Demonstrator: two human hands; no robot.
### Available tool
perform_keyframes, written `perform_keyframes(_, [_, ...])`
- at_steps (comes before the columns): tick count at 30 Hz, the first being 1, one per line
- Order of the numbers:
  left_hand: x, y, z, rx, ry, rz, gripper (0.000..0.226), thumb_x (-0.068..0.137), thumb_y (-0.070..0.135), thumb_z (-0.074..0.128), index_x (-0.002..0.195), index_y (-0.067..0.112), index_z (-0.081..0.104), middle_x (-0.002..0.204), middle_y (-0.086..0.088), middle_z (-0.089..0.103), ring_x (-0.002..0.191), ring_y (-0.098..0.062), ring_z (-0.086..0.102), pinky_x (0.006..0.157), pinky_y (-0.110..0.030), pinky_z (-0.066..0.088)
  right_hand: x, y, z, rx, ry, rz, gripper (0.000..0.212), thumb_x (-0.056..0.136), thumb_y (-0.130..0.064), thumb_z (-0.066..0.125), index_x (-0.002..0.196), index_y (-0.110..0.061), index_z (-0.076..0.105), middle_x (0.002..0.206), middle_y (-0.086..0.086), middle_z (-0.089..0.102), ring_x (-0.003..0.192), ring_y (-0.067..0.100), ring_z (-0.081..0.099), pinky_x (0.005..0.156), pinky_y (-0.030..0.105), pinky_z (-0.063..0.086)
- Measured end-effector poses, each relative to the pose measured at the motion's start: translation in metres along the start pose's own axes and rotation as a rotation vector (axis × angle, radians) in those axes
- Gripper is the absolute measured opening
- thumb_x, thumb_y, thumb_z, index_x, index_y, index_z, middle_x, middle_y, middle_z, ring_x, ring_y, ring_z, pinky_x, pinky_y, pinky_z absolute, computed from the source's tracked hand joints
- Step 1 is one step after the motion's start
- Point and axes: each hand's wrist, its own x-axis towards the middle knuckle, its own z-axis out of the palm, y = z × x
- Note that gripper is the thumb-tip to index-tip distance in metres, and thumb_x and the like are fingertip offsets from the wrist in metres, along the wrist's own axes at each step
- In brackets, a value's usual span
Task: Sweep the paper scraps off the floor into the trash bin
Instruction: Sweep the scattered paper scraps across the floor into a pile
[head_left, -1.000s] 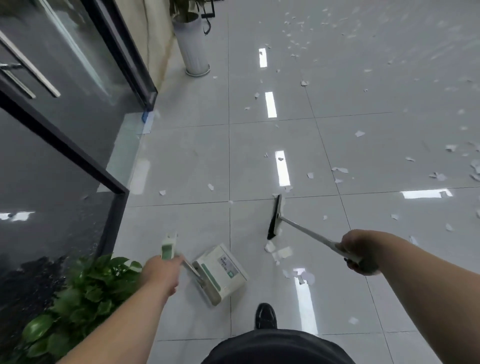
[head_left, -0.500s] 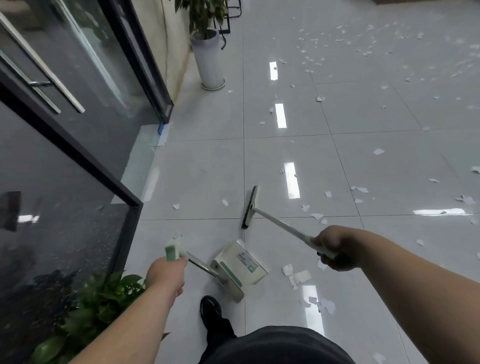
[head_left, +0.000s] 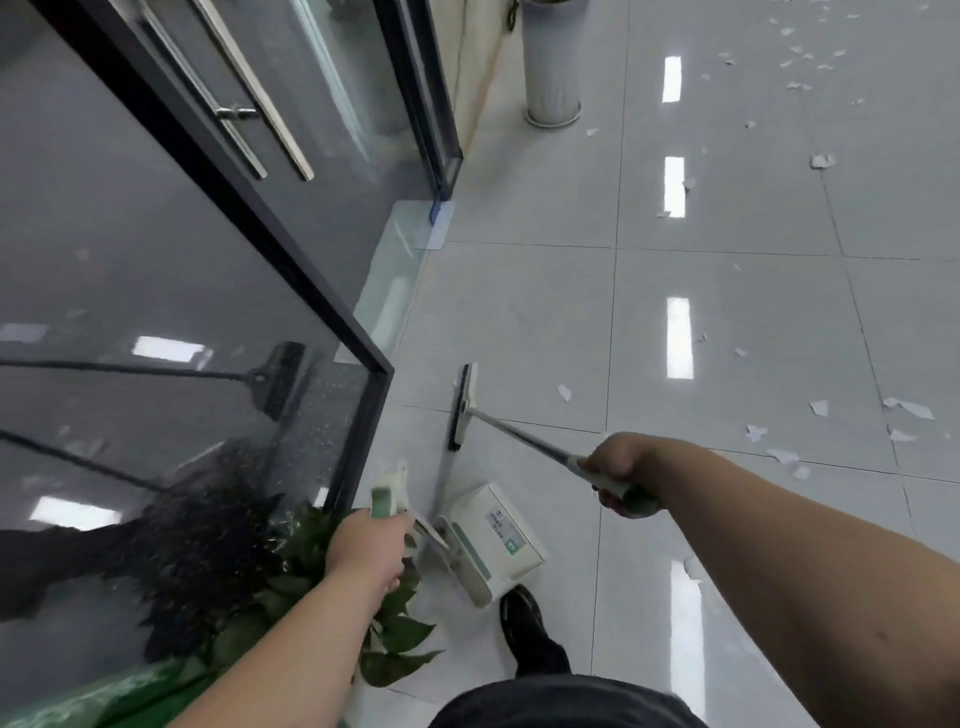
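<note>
My right hand (head_left: 621, 475) grips the pale handle of a broom whose dark-bristled head (head_left: 462, 405) rests on the grey tiles ahead of me, near the corner of the glass wall. My left hand (head_left: 370, 545) grips the green-and-white handle of a long-handled dustpan (head_left: 493, 540), which sits on the floor just in front of my black shoe (head_left: 524, 623). White paper scraps (head_left: 906, 408) lie scattered on the tiles to the right and far back at the top right. No trash bin is in view.
A black-framed glass wall (head_left: 291, 249) with a door handle (head_left: 249, 104) fills the left side. A leafy potted plant (head_left: 311, 582) stands under my left arm. A tall white planter (head_left: 551, 67) stands by the wall at the back.
The view has turned left toward the glass wall. The broom head has moved left across the tiles, away from the scraps, and the dustpan has come along, now beside the plant.
</note>
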Motion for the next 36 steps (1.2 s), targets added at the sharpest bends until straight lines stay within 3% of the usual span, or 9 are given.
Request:
perform_keyframes(6, [0.033, 0.011, -0.030, 0.010, 0.045, -0.012, 0.010, 0.097, 0.026, 0.066, 0.091, 0.018, 0.066, 0.071, -0.008, 0.058, 0.056, -0.020, 0.050, 0.050, -0.030, 0.046, 0.027, -0.044, 0.030, 0.025, -0.013, 0.046, 0.025, 0.098, -0.026, 0.064, 0.109, -0.006, 0.054, 0.105, 0.009, 0.054, 0.069, 0.019, 0.052, 0.042, 0.017, 0.045])
perform_keyframes(9, [0.043, 0.019, -0.032, 0.018, 0.028, -0.004, 0.008, 0.096, 0.025, 0.065, 0.093, 0.018, 0.065, 0.072, -0.009, 0.059, 0.056, -0.021, 0.050, 0.051, -0.030, 0.045, 0.027, -0.037, 0.018, 0.079, 0.060, 0.120, 0.030, 0.095, -0.026, 0.061, 0.116, -0.005, 0.055, 0.108, 0.011, 0.057, 0.077, 0.022, 0.057, 0.041, 0.020, 0.047])
perform_keyframes(14, [0.053, 0.037, -0.020, 0.053, -0.033, 0.056, 0.017, 0.095, 0.026, 0.067, 0.096, 0.009, 0.066, 0.071, -0.010, 0.060, 0.056, -0.022, 0.052, 0.049, -0.030, 0.043, 0.009, 0.005, -0.034, 0.148, 0.215, 0.200, 0.017, 0.099, -0.022, 0.053, 0.102, -0.005, 0.055, 0.092, 0.011, 0.055, 0.065, 0.022, 0.052, 0.037, 0.020, 0.042])
perform_keyframes(18, [0.053, 0.053, -0.003, 0.067, -0.097, 0.082, 0.019, 0.095, 0.024, 0.067, 0.095, 0.005, 0.068, 0.073, -0.012, 0.064, 0.057, -0.024, 0.055, 0.048, -0.028, 0.041, -0.022, 0.035, -0.073, 0.082, 0.279, 0.187, 0.019, 0.103, -0.018, 0.047, 0.088, -0.008, 0.052, 0.077, 0.010, 0.052, 0.060, 0.021, 0.049, 0.053, 0.025, 0.041])
perform_keyframes(22, [0.053, 0.068, 0.011, 0.096, -0.176, 0.116, 0.017, 0.094, 0.023, 0.067, 0.096, 0.006, 0.066, 0.069, -0.010, 0.056, 0.056, -0.022, 0.048, 0.049, -0.026, 0.039, -0.044, 0.070, -0.100, 0.118, 0.348, 0.208, 0.019, 0.102, -0.023, 0.050, 0.097, -0.005, 0.053, 0.076, 0.011, 0.054, 0.058, 0.023, 0.050, 0.055, 0.028, 0.038])
perform_keyframes(28, [0.053, 0.087, 0.033, 0.130, -0.184, 0.184, 0.017, 0.092, 0.020, 0.065, 0.096, 0.003, 0.067, 0.066, -0.014, 0.052, 0.053, -0.025, 0.046, 0.054, -0.028, 0.038, -0.074, 0.108, -0.132, 0.267, 0.484, 0.293, 0.013, 0.098, -0.016, 0.057, 0.098, -0.003, 0.056, 0.094, 0.012, 0.053, 0.064, 0.023, 0.051, 0.049, 0.022, 0.043])
perform_keyframes(32, [0.047, 0.099, 0.047, 0.101, -0.182, 0.208, 0.020, 0.092, 0.022, 0.069, 0.091, 0.003, 0.064, 0.059, -0.014, 0.050, 0.047, -0.023, 0.044, 0.055, -0.029, 0.038, -0.083, 0.103, -0.132, 0.237, 0.425, 0.259, 0.029, 0.090, -0.016, 0.075, 0.106, -0.003, 0.055, 0.098, 0.010, 0.047, 0.071, 0.020, 0.045, 0.050, 0.021, 0.043])
perform_keyframes(36, [0.045, 0.107, 0.054, 0.050, -0.184, 0.211, 0.017, 0.092, 0.019, 0.069, 0.093, 0.002, 0.064, 0.059, -0.013, 0.049, 0.047, -0.022, 0.044, 0.059, -0.032, 0.041, -0.089, 0.088, -0.135, 0.233, 0.402, 0.204, 0.017, 0.093, -0.003, 0.067, 0.101, 0.000, 0.052, 0.101, 0.014, 0.049, 0.078, 0.022, 0.048, 0.059, 0.026, 0.044])
